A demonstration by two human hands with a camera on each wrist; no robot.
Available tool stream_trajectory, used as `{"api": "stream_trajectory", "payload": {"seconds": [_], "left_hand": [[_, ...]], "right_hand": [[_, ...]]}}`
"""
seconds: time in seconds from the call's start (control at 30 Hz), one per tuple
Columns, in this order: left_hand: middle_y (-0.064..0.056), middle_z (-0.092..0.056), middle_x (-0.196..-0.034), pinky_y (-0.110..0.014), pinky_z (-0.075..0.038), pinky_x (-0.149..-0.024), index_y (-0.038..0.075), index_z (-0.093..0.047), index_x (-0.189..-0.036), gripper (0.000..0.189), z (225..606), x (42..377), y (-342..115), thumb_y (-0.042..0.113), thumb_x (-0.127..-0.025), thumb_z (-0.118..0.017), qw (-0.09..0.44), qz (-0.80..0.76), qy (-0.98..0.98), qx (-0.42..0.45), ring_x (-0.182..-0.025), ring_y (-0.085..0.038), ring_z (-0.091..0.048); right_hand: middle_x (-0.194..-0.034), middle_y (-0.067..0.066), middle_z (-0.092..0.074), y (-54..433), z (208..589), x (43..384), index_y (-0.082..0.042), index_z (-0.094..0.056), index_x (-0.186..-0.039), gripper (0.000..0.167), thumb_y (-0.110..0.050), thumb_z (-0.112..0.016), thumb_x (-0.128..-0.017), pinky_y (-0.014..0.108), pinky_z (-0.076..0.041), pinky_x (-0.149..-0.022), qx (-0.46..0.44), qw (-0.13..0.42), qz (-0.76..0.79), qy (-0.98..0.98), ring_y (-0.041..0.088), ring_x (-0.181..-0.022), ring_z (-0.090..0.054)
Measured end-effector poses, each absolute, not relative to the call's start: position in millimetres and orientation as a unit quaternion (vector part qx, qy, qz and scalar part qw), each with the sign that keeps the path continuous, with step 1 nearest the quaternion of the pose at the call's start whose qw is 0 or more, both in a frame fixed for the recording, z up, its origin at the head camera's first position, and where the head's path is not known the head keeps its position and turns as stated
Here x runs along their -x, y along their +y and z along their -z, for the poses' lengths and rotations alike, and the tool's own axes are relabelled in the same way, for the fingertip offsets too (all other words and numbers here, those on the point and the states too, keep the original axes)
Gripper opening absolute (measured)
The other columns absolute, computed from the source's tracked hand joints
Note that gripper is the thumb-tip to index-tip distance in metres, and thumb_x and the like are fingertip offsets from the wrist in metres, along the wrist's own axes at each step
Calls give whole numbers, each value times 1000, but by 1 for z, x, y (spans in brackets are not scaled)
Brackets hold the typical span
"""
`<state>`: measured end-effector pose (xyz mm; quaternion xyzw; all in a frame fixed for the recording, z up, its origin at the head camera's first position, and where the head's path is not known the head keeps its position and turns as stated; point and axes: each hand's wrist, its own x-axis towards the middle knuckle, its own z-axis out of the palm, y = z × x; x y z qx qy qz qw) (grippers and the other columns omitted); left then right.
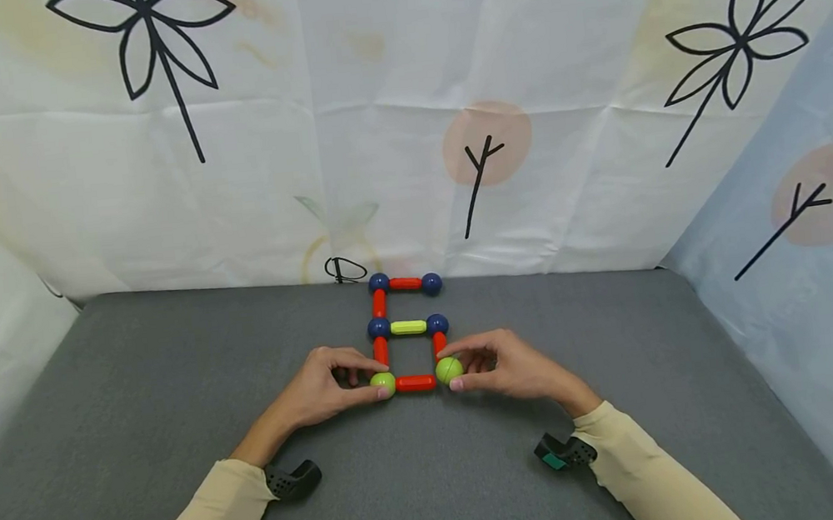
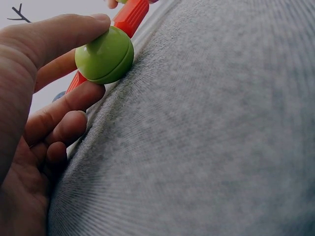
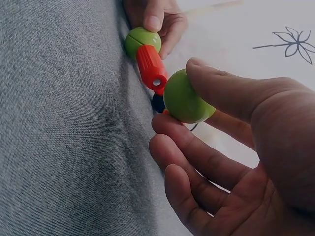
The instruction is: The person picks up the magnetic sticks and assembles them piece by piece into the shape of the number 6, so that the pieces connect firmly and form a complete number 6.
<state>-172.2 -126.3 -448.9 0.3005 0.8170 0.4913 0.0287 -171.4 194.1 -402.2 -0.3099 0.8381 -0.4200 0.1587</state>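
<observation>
Magnetic rods and balls lie joined in a 6-like outline on the grey table. My left hand (image 1: 330,381) pinches the green ball (image 1: 382,383) at the lower left corner between thumb and fingers. At the lower right corner another green ball (image 1: 449,370) is pinched by my right hand (image 1: 505,364). Between the two balls lies a red rod (image 1: 416,383); in the right wrist view its bare metal end (image 3: 156,82) shows, apart from the right ball. A red rod (image 1: 440,343) runs up from the right ball to a blue ball (image 1: 437,324).
A yellow-green rod (image 1: 409,327) crosses the middle of the outline. Above it, red rods (image 1: 379,304) and blue balls (image 1: 431,284) reach towards the back edge of the grey table (image 1: 172,384). A printed white cloth (image 1: 404,127) hangs behind and at the sides.
</observation>
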Motion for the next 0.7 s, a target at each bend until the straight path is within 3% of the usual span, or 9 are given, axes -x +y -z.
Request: {"api": "stream_trajectory", "payload": {"seconds": [0.7], "left_hand": [[9, -66, -81, -26, -45, -62, 20, -82, -105, 25, 450, 172, -126, 30, -83, -87, 33, -495, 815, -299, -71, -16, -56]], "right_hand": [[-97, 0, -68, 192, 404, 171, -8, -70, -128, 40, -22, -78, -92, 29, -53, -73, 314, 171, 416, 836, 17, -82, -62]]}}
